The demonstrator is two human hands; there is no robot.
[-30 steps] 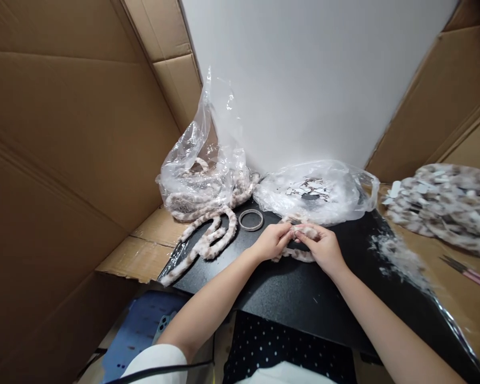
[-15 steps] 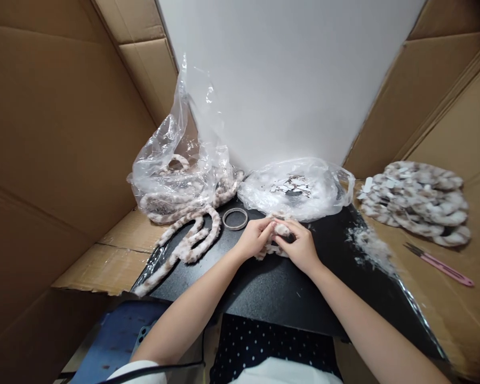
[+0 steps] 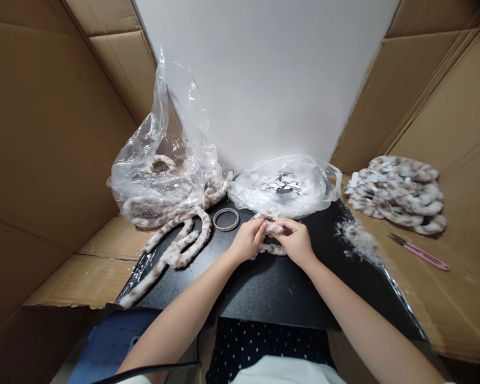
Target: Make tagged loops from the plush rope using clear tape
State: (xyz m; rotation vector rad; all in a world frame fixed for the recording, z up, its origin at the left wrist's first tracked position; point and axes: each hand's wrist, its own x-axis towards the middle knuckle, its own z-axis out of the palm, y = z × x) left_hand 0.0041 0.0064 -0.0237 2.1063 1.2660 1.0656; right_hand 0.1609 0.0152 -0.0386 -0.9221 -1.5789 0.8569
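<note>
Near the middle of the black table (image 3: 264, 293), my left hand (image 3: 247, 240) is closed on a white and brown fluffy cord (image 3: 274, 229). My right hand (image 3: 298, 241) pinches the same cord just to the right, its fingers partly hiding it. More of the cord lies on the table between and beneath both hands. Behind them is a clear plastic bag (image 3: 240, 193) with small white tags (image 3: 282, 184) in it. A grey ring (image 3: 226, 219) rests left of my hands.
On the left, loose fluffy cords (image 3: 184, 242) lie beside a tall plastic bag (image 3: 144, 144) holding more. To the right are fluff scraps (image 3: 358, 240), a heap of tagged fluffy cords (image 3: 400, 194) and a pink-handled cutter (image 3: 424, 256) on cardboard (image 3: 444, 314).
The view has shifted a little, so most things appear further left. My hands have turned slightly on the cord, and more of it shows between them.
</note>
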